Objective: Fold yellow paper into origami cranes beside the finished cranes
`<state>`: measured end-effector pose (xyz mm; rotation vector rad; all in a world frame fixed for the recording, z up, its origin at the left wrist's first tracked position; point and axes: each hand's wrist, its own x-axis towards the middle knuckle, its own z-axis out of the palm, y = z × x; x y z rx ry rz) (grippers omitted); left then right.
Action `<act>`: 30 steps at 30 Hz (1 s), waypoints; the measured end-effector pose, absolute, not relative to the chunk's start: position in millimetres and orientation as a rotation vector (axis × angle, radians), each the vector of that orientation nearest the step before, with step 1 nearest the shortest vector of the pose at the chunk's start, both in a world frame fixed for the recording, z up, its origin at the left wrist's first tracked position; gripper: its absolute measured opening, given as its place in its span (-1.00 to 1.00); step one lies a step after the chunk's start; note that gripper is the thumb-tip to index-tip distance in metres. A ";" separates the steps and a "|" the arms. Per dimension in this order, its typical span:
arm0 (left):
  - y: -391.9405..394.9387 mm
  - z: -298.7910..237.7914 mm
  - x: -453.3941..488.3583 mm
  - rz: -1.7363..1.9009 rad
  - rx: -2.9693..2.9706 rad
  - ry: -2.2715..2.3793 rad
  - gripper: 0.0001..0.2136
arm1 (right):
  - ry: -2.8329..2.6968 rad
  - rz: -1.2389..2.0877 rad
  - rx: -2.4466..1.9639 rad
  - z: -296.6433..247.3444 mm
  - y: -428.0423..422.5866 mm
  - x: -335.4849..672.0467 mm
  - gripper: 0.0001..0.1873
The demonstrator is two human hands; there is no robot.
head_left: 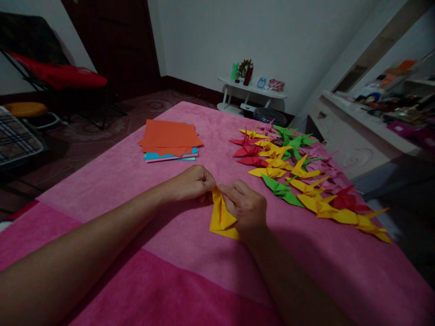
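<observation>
A partly folded piece of yellow origami paper (pixel 221 216) is between my two hands, above the pink cloth. My left hand (pixel 195 183) pinches its far tip, fingers curled closed. My right hand (pixel 247 206) grips the right side near the same tip, thumb and index finger close to the left hand's fingers. The paper's wide lower part hangs toward me, and its right edge is hidden behind the right hand. Rows of folded paper cranes (pixel 277 170) in yellow, red, green and pink stand to the right of my hands.
Beyond my left hand lies a stack of square paper sheets (pixel 170 135), orange on top, blue and pink below. A pink cloth (pixel 112 181) covers the table. Farther off are a white shelf (pixel 253 87), a red folding chair (pixel 61 74) and a cluttered dresser (pixel 370 120) at the right.
</observation>
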<state>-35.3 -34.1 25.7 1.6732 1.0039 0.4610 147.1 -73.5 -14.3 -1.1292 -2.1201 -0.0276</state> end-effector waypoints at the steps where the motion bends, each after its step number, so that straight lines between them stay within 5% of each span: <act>1: -34.2 25.4 -34.8 0.464 1.660 1.001 -0.72 | -2.121 -0.036 -1.137 -13.4 -73.9 146.6 -0.74; 14: -34.8 25.8 -36.1 0.456 1.741 1.042 -0.64 | -2.201 -0.073 -1.216 -4.0 -77.9 143.5 -0.73; 30: -33.3 38.2 -43.4 0.152 1.761 1.254 -0.78 | -2.220 0.339 -1.517 16.8 -73.2 169.8 -0.80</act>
